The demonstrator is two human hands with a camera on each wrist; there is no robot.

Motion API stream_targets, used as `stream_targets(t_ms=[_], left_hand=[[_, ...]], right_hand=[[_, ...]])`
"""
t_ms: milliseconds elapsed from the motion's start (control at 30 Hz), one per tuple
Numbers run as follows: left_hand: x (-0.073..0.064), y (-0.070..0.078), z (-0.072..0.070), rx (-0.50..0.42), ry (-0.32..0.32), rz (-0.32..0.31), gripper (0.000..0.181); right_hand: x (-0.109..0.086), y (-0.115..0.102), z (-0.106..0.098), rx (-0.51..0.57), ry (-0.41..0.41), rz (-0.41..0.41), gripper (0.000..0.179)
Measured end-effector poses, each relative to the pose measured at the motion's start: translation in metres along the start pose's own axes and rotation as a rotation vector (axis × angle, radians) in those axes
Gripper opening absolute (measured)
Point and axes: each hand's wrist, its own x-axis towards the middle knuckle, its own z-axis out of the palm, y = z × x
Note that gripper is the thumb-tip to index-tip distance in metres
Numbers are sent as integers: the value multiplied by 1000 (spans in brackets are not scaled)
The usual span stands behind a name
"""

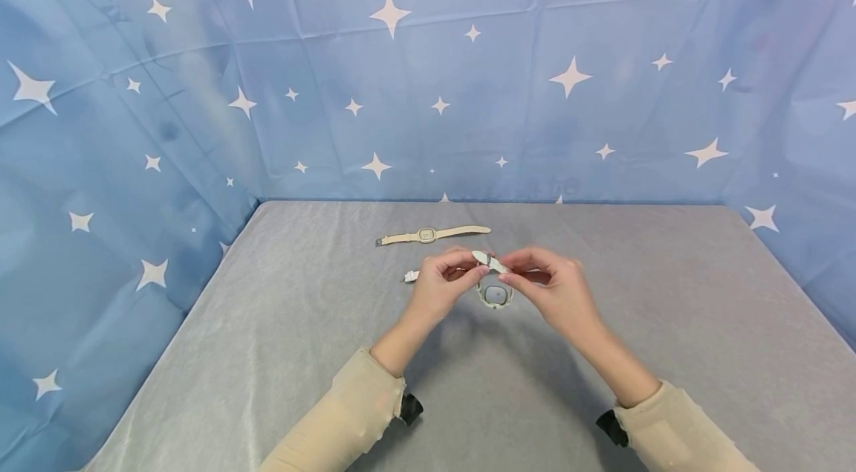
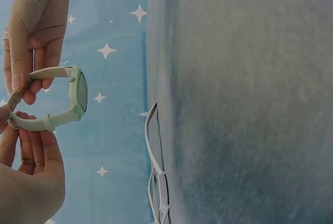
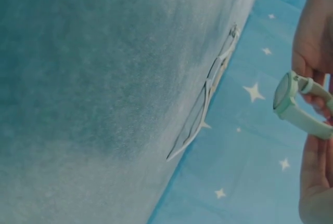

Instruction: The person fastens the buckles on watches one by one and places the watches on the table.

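A pale green wristwatch (image 1: 496,296) hangs between my two hands above the table, its strap bent round into a loop. My left hand (image 1: 438,286) pinches the strap by the buckle, fingertips close to those of the other hand. From the other side my right hand (image 1: 555,286) pinches the strap with thumb and fingers. The two strap ends overlap at the buckle, and the pointed tip (image 1: 479,256) sticks out toward the left. In the left wrist view the watch case (image 2: 78,93) faces away from both hands; fingertips partly hide the buckle.
A beige wristwatch (image 1: 426,235) lies stretched out on the grey tabletop (image 1: 301,323) beyond my hands. A white watch strap (image 1: 411,276) shows beside my left hand, which hides the rest of it. A blue star-patterned cloth (image 1: 401,85) hangs behind the table.
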Motion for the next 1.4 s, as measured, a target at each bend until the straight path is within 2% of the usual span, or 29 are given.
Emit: stream_targets(t_ms=[300,633,900,1233,1400], left_hand=[[-2,0,1,44,-38,-8,22],[-2,0,2,81,21,-16,17],[-2,4,3,74,29,-15,18],[-1,4,2,70,72,-36,19],[0,4,1,71,86,-28,19]], right_hand=[[0,-2,1,16,1,7,16],[-2,-2,1,13,-16,19,19],[-2,0,2,46,-14,26,20],[-6,6,3,140,-45,61,23],[-9,11,2,193,-66,112,24]])
